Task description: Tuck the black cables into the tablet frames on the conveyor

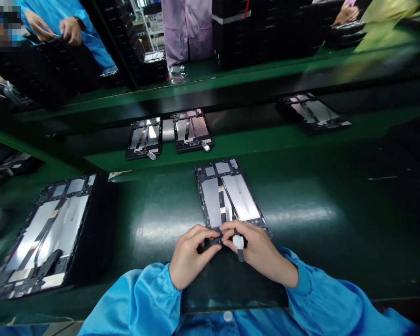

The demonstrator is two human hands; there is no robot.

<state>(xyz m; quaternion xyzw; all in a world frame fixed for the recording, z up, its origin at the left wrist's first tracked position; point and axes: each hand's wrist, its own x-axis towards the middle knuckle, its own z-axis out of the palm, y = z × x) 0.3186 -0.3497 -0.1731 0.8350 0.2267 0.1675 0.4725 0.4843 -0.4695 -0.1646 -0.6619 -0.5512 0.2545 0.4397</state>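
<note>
An opened tablet (247, 198), its silver inside facing up, lies on the green bench in front of me. My left hand (192, 254) pinches the dark lower edge of this tablet between thumb and fingers. Right beside it, my right hand (254, 249) is closed at the same edge, fingertips almost meeting those of the left. A short dark strip with a whitish square end (238, 241) sticks out over the right hand's fingers. What the right fingertips pinch is hidden. A dark ribbon cable (221, 196) runs lengthwise through the tablet.
A stack topped by an opened tablet (73, 219) stands at the left. Two opened tablets (145, 135) (192, 128) and another one (313, 112) lie on the far strip. A green rail (231, 81) crosses behind, with black stacked trays (262, 37) and several people beyond.
</note>
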